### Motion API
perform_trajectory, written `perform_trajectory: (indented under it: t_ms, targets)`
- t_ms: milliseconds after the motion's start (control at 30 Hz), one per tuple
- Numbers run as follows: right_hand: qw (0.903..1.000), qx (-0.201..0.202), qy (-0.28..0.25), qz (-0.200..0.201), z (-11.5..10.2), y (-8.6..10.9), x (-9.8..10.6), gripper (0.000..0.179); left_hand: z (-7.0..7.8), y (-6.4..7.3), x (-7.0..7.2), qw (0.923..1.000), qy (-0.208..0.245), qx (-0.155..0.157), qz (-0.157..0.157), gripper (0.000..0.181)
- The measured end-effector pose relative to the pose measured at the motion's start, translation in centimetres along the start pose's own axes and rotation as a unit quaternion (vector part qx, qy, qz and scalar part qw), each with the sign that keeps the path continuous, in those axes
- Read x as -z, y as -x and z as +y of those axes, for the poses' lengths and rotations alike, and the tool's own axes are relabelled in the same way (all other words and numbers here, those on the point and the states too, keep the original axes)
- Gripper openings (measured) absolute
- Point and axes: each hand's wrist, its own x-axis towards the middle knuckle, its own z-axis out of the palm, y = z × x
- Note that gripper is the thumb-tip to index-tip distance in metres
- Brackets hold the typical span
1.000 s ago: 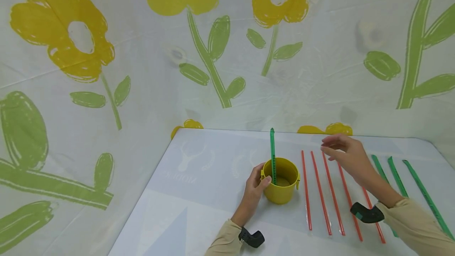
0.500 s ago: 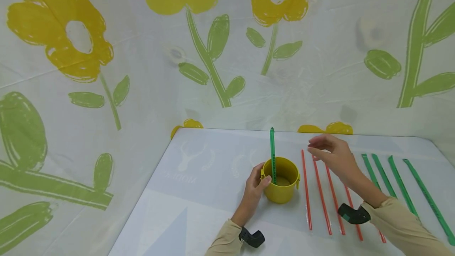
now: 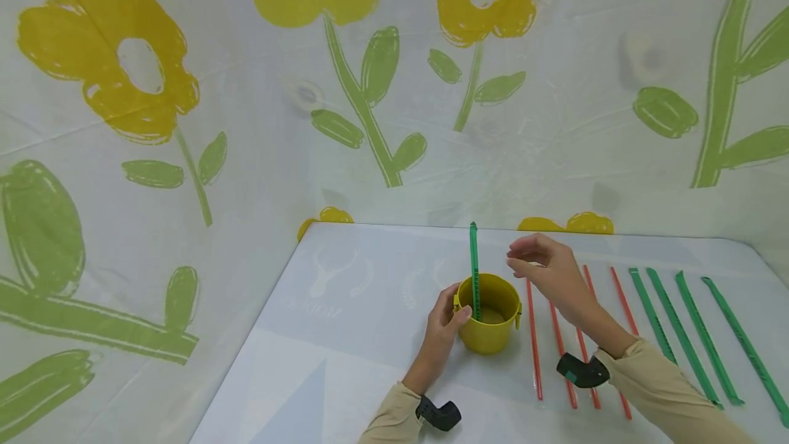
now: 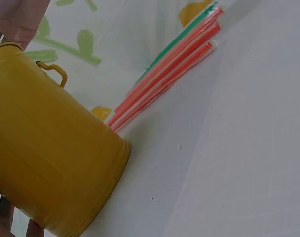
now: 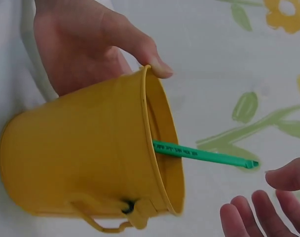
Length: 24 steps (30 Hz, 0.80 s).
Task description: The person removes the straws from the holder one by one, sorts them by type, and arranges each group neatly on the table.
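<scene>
My left hand (image 3: 435, 344) grips the side of a small yellow metal bucket (image 3: 485, 338), its thumb over the rim. Inside leans one green wrapped straw (image 3: 474, 252), sticking up well above the rim; dark print shows on it in the right wrist view. My right hand (image 3: 551, 274) hovers to the right of the bucket with nothing in it, its fingers slightly bent and thumb apart. In the right wrist view, those fingertips (image 5: 231, 219) come close to the straw's upper tip. The bucket hides most of my left hand in the left wrist view.
Several red straws (image 3: 535, 348) in clear wrappers lie in a row to the right of the bucket, partly under my right arm. Beyond them lie several green wrapped straws (image 3: 708, 334). A flower-printed curtain (image 3: 555, 129) stands behind the white table (image 3: 296, 375).
My right hand has moved left, from over the middle red straws to near the bucket, uncovering more green straws. The left hand and the bucket have stayed in place.
</scene>
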Motion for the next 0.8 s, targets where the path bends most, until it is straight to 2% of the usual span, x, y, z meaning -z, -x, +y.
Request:
perform_trajectory:
  t_ms: [267, 533, 800]
  targets:
    - [0.9998, 0.005, 0.010, -0.015, -0.1, -0.5, -1.8, 0.028, 0.0, 0.1, -0.1, 0.9999, -0.011, 0.011, 0.005, 0.045]
    - [0.9998, 0.000, 0.003, -0.018, 0.4, -1.0, -3.8, 0.030, -2.9, -0.5, 0.3, 0.9996, -0.011, 0.024, 0.010, 0.042]
    - [0.9998, -0.002, 0.012, -0.013, 0.9, -1.3, -5.2, 0.031, -2.9, -0.6, 0.4, 0.9995, -0.015, 0.024, 0.010, 0.042]
